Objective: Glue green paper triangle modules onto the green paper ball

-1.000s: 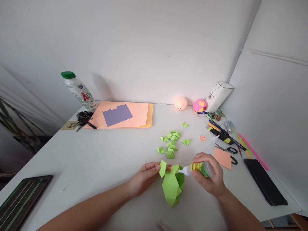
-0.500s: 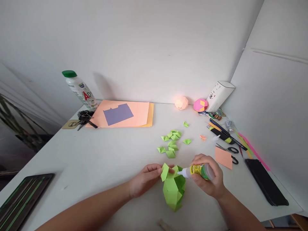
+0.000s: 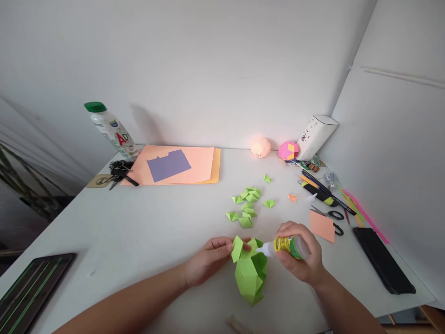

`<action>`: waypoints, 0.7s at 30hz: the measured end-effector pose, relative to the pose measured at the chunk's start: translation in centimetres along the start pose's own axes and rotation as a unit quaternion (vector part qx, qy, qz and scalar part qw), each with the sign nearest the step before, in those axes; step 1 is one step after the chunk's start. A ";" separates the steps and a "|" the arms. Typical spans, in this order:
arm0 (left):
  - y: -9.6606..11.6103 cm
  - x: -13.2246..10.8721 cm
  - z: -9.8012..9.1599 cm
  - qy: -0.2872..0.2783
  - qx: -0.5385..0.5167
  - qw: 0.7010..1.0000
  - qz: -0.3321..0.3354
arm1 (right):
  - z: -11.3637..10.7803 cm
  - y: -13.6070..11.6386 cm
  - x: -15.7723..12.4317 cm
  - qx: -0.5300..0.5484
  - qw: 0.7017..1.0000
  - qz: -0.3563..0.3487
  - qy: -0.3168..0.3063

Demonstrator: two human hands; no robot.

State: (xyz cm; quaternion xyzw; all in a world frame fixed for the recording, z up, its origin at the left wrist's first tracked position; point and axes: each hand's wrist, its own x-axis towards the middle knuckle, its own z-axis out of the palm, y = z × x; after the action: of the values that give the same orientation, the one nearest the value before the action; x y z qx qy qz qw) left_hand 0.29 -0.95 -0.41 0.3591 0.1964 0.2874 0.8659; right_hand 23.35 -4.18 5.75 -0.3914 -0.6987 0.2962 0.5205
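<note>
My left hand [image 3: 208, 257] pinches the upper edge of a folded green paper model [image 3: 250, 276] that stands on the white table [image 3: 146, 232]. My right hand [image 3: 301, 257] is wrapped round a small glue bottle [image 3: 287, 245] with a white nozzle. The nozzle points left and touches the top of the model, close to my left fingertips. Several small folded green paper pieces [image 3: 247, 206] lie in a loose cluster just beyond my hands.
Orange paper sheets [image 3: 181, 164] with a purple cut-out, keys [image 3: 118, 169] and a green-capped bottle [image 3: 109, 130] are at the back left. Scissors [image 3: 330, 218], pens, an orange note [image 3: 322, 226] and a black phone [image 3: 382, 264] lie right. A dark tablet [image 3: 31, 287] sits front left.
My hands and the green model have barely shifted; the glue nozzle stays at the model's top edge. The view has moved slightly.
</note>
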 end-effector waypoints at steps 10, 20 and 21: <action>-0.1 0.1 0.0 0.011 -0.013 1.000 0.005 | -0.1 0.0 0.0 -0.023 1.000 -0.001 -0.001; 0.3 0.0 0.4 0.012 0.002 1.000 -0.004 | -0.2 0.1 0.2 -0.057 0.998 -0.010 0.022; 0.4 0.0 0.4 0.011 0.004 1.000 -0.005 | -0.2 0.2 0.2 -0.063 0.998 -0.009 0.031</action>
State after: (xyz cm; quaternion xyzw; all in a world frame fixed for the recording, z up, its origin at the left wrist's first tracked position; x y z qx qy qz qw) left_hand 0.43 -0.92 0.12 0.3584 0.2090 0.2863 0.8637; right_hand 23.60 -3.95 5.78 -0.4259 -0.7028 0.2349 0.5191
